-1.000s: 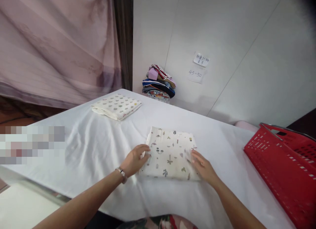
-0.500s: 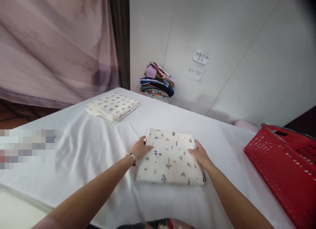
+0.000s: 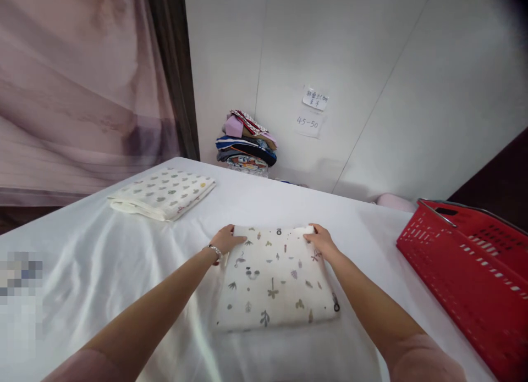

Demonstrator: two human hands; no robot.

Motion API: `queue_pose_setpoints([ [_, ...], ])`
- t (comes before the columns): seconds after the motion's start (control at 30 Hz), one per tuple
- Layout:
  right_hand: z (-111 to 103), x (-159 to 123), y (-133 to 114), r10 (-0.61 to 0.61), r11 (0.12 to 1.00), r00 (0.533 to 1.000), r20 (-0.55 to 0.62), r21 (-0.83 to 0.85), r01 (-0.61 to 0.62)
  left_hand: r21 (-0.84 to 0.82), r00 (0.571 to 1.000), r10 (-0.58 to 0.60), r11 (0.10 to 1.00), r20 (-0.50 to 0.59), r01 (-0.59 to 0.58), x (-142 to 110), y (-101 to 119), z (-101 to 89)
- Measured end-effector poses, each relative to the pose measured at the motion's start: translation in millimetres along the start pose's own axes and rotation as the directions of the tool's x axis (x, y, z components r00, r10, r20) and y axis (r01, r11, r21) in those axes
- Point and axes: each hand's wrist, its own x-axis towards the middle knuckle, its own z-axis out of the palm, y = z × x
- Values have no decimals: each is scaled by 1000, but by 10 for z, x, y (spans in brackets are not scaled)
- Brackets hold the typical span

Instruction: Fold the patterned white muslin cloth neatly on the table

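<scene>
A folded white cloth [image 3: 276, 280] with small leaf and plant prints lies in front of me on the white-covered table. My left hand [image 3: 226, 240] grips its far left corner, thumb on top and the other fingers round the edge. At the far right corner, my right hand [image 3: 322, 241] pinches the cloth in the same way. A bracelet circles my left wrist. Farther back on the left lies a second folded white cloth [image 3: 165, 192], printed with rows of grey shapes, touched by neither hand.
A red plastic basket [image 3: 462, 277] with a metal handle stands on the right. Behind the table rises a stack of folded fabrics [image 3: 247, 143] against the white wall. Two handwritten paper notes [image 3: 315, 99] hang there. A pink curtain [image 3: 78, 90] covers the left side.
Both hands have slid along the sides of the printed cloth to its far corners. The camera view has shifted a little, so the basket and other things appear farther left.
</scene>
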Motion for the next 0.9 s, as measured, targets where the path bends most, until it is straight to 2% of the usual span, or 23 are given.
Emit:
queue_pose_setpoints([
  [0.1, -44, -192, -162, -109, 989, 994, 18, 102, 107, 84, 996, 83, 993, -35, -80, -44, 10, -29],
  [0.17, -102, -463, -303, -256, 959, 965, 59, 138, 246, 190, 974, 219, 960, -56, -205, -97, 54, -63],
  [0.2, -137, -637, -376, -343, 936, 936, 81, 118, 333, 237, 951, 305, 929, -52, -285, -129, 88, -84],
  [0.27, -215, -1038, -511, -508, 859, 846, 163, 19, 512, 300, 880, 475, 841, -12, -450, -211, 170, -134],
  [0.33, -292, -1454, -613, -618, 748, 720, 316, -47, 662, 313, 796, 602, 745, 63, -589, -317, 249, -194],
  [0.4, -356, -1819, -662, -647, 663, 607, 462, -53, 747, 294, 720, 675, 664, 160, -688, -448, 299, -257],
  [0.47, -411, -2094, -657, -619, 642, 558, 552, -54, 765, 275, 647, 714, 587, 266, -761, -603, 307, -319],
  [0.53, -464, -2274, -615, -580, 662, 567, 585, -67, 746, 273, 579, 735, 511, 355, -815, -781, 273, -379],
  [0.6, -520, -2383, -573, -564, 689, 590, 578, -65, 722, 283, 544, 752, 466, 371, -838, -979, 212, -444],
  [0.77, -657, -2549, -596, -580, 737, 611, 539, 27, 675, 245, 544, 790, 489, 283, -837, -1532, 85, -678],
  [0.9, -782, -2644, -569, -595, 766, 624, 506, 124, 630, 165, 574, 771, 550, 276, -819, -1996, 145, -924],
])
